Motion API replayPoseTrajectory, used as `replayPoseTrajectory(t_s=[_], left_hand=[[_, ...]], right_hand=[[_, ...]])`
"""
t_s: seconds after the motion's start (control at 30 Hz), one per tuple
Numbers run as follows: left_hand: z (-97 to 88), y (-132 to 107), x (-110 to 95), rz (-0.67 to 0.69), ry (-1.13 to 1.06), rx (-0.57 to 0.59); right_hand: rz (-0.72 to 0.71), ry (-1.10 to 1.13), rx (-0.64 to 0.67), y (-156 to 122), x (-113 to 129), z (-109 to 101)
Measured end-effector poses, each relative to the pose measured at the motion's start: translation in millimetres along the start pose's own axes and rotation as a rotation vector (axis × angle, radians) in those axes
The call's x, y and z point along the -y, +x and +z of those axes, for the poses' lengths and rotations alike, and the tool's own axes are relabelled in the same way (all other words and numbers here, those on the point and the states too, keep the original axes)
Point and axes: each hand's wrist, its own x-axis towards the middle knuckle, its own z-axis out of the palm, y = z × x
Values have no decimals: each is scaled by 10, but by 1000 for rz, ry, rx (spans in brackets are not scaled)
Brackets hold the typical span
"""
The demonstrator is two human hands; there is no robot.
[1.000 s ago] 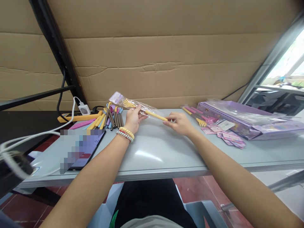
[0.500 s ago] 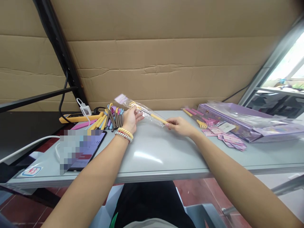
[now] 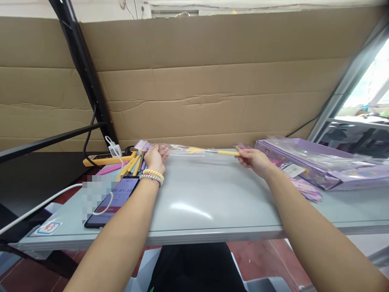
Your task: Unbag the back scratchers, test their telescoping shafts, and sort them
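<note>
My left hand (image 3: 155,157) is closed on the top end of a clear plastic sleeve (image 3: 179,150) with a purple header card, just above the grey table (image 3: 197,202). My right hand (image 3: 253,160) pinches the yellow handle of a back scratcher (image 3: 223,153) that sticks partly out of the sleeve's open end. The sleeve and scratcher stretch level between the two hands. Beaded bracelets (image 3: 152,176) circle my left wrist. A heap of loose scratchers (image 3: 133,162) in yellow, pink, blue and brown lies just left of my left hand.
A phone (image 3: 114,200) with a timer on its screen lies at the left front of the table, a white cable across it. A yellow power strip (image 3: 106,159) sits behind the heap. Purple boxes under plastic (image 3: 319,162) and small purple cards (image 3: 305,188) fill the right side. Cardboard lines the back.
My right hand has moved right, drawing the yellow scratcher partway out of the sleeve. My left hand has dropped lower and left with the sleeve. The camera has tilted up.
</note>
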Motion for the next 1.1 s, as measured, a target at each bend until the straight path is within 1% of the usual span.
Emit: replayPoseTrajectory(t_s=[0.07,0.13,0.2,0.3,0.37,0.43,0.47,0.5,0.53,0.57,0.6,0.67,0.73,0.77,0.8,0.83,0.87,0.93,1.0,1.07,1.1], left_hand=[[-8,3,-9,-36,19,35],[-1,-23,-7,-89,89,93],[11,-60,-3,-139,173,151],[17,-98,1,-194,245,229],[4,-105,18,-221,338,316],[-24,-104,65,-240,534,459],[-42,-102,100,-228,656,535],[-61,-101,140,-184,776,595],[-78,-102,183,-107,882,629],[-94,-107,224,0,974,633],[-106,-115,260,121,1050,604],[-116,-143,306,342,1160,479],[-106,-176,311,485,1255,349],[-96,-189,303,543,1300,302],[-84,-200,291,596,1337,279],[-70,-209,279,640,1358,286],[-57,-218,271,665,1355,325],[-29,-249,272,679,1274,481],[-2,-317,301,683,1165,696],[24,-416,347,690,1090,923],[36,-469,370,682,1068,1013]], right_hand=[[38,223,-125,24,-9,-107],[37,374,-187,48,-32,-184],[-18,455,-223,70,-59,-228],[-125,503,-265,68,-65,-237],[-158,527,-244,31,-31,-201],[-150,554,-164,-28,27,-125],[-131,564,-107,-60,57,-75],[-105,568,-47,-90,85,-19],[-74,563,14,-116,107,40],[-46,549,71,-135,123,98],[-23,527,120,-149,133,153],[-2,477,177,-157,131,245],[2,433,185,-151,109,310],[3,412,183,-147,95,335],[5,391,186,-144,80,358],[9,371,193,-144,66,382],[14,354,198,-148,56,410],[34,320,208,-165,52,488],[61,287,234,-191,72,600],[69,272,311,-216,112,731],[62,281,362,-222,136,794]])
